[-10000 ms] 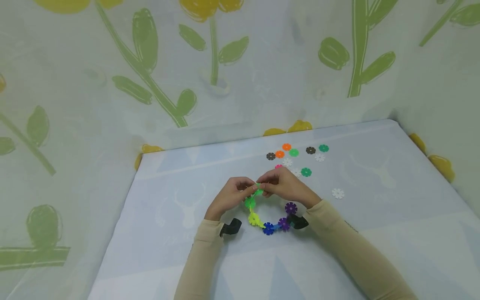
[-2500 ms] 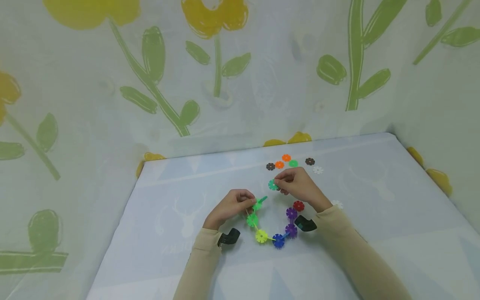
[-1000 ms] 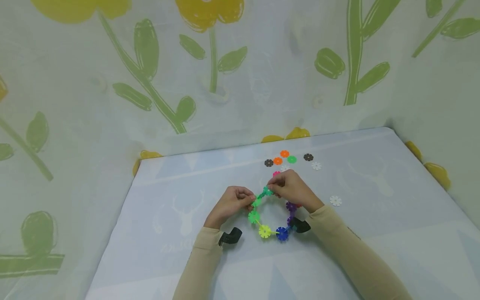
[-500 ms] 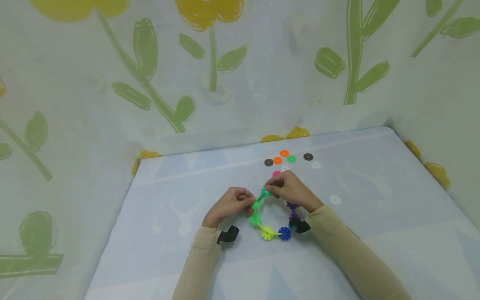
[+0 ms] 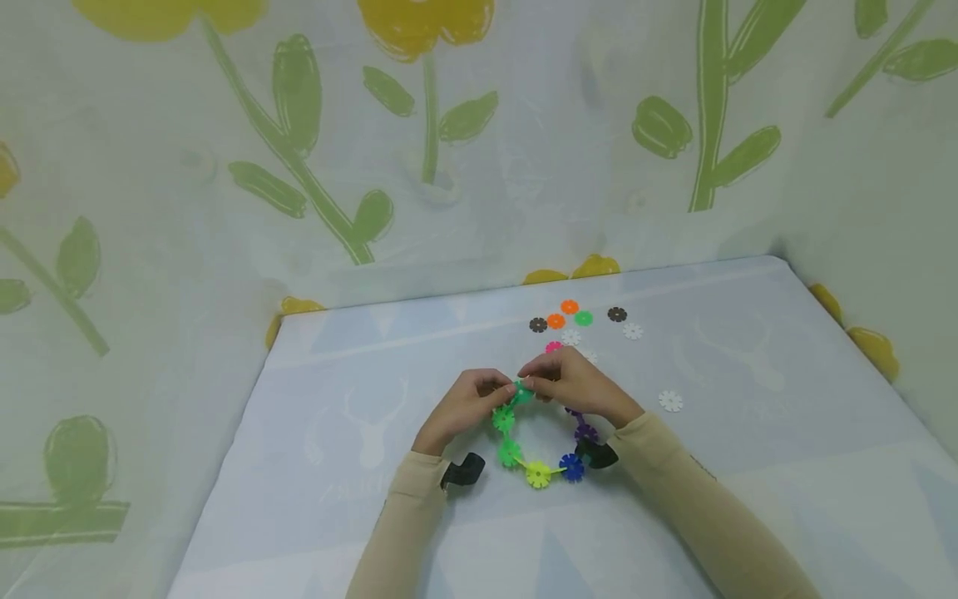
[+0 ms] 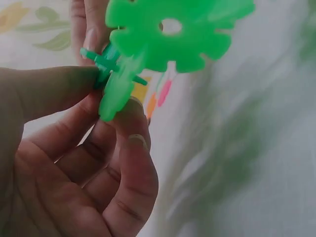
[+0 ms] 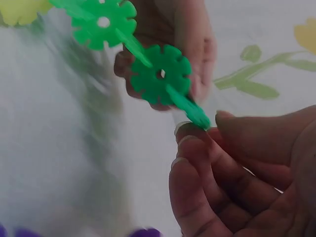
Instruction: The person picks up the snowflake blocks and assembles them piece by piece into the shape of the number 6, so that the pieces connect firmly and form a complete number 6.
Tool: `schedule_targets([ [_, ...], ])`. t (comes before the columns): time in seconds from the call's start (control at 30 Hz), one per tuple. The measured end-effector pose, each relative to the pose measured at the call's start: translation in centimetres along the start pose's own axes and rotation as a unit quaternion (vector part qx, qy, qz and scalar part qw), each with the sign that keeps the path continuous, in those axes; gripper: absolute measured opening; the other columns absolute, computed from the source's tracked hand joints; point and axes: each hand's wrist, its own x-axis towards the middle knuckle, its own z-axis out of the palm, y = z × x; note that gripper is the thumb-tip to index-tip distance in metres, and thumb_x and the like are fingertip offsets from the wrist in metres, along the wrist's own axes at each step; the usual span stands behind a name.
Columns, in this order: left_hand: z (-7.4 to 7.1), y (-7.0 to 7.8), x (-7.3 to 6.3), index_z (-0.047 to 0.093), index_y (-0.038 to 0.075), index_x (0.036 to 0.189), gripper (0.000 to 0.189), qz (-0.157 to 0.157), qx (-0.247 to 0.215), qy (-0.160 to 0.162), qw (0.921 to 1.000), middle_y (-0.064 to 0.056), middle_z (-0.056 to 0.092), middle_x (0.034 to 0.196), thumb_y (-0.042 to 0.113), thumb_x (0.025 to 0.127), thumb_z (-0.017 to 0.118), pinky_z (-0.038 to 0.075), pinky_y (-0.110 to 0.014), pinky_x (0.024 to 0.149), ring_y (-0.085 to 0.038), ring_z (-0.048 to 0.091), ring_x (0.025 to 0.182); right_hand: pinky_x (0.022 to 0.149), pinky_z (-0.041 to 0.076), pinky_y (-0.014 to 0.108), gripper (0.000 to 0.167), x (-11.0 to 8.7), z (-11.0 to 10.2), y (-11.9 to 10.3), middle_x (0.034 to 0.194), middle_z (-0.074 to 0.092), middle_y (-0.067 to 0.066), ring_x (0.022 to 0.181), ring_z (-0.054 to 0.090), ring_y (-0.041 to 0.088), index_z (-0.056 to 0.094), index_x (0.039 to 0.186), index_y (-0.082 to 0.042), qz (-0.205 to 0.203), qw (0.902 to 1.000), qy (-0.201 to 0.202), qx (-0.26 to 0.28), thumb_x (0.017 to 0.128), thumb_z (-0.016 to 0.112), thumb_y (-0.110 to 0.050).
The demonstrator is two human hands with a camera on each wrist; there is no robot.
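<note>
Both hands meet at the far end of a curved chain of slotted plastic snowflake discs. My left hand (image 5: 470,406) pinches the chain's green end between thumb and fingers; a green disc (image 6: 170,32) hangs beside the thumb in the left wrist view. My right hand (image 5: 580,384) has thumb and fingertips at the edge of the end teal disc (image 7: 190,108), which joins a dark green disc (image 7: 160,74). Around the loop run a yellow disc (image 5: 537,475), a blue disc (image 5: 572,467) and a purple disc (image 5: 586,433). The right hand and its wrist camera partly hide the purple end.
Loose discs lie beyond the hands: an orange disc (image 5: 570,307), a green disc (image 5: 583,318), a brown disc (image 5: 617,314) and a pink disc (image 5: 553,347), among others. A white disc (image 5: 670,401) lies to the right. Flower-printed curtains (image 5: 524,166) surround the table.
The right hand held a teal disc apart from the chain 2.5 seconds ago, then brought it left to the green end. Both hands are now closer together, and the chain's red end is hidden.
</note>
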Motion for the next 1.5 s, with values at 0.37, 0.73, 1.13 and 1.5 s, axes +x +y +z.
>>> schedule_targets([
  [0.37,0.1,-0.1,0.0,0.074,0.004,0.109,0.024,-0.034,0.004,0.003,0.9994,-0.009,0.073,0.1,0.025,0.103,0.062,0.053,-0.026,0.081,-0.011,0.063,0.088,0.076,0.057,0.026,0.033,1.0,-7.0,1.4,0.109,0.073,0.023,0.095,0.068,0.038,0.069,0.125,0.002,0.089,0.9853,0.139,-0.044,0.104,0.063,-0.023],
  [0.73,0.3,-0.3,-0.4,0.073,0.004,0.109,0.026,-0.044,0.007,0.002,0.999,-0.008,0.074,0.1,0.027,0.103,0.063,0.053,-0.025,0.079,-0.01,0.063,0.087,0.088,0.055,0.042,0.035,3.5,-9.0,4.6,0.121,0.066,0.023,0.106,0.057,0.035,0.068,0.126,0.003,0.16,0.9633,0.169,-0.134,0.103,0.062,-0.023],
  [1.13,0.2,-0.3,-0.4,0.072,0.003,0.111,0.026,-0.04,-0.004,0.001,0.9992,-0.01,0.075,0.101,0.025,0.102,0.064,0.053,-0.024,0.077,-0.009,0.064,0.086,0.104,0.05,0.054,0.043,5.2,-8.6,6.1,0.122,0.061,0.023,0.109,0.055,0.037,0.062,0.129,0.003,0.198,0.9512,0.128,-0.199,0.099,0.07,-0.026],
  [1.5,-0.1,0.2,-0.3,0.072,0.004,0.112,0.025,-0.041,-0.006,0.002,0.9991,-0.01,0.075,0.1,0.025,0.102,0.064,0.052,-0.025,0.075,-0.01,0.064,0.084,0.105,0.05,0.051,0.034,4.6,-8.7,5.3,0.116,0.059,0.022,0.107,0.054,0.036,0.06,0.118,0.004,0.219,0.9528,0.121,-0.171,0.098,0.071,-0.02],
])
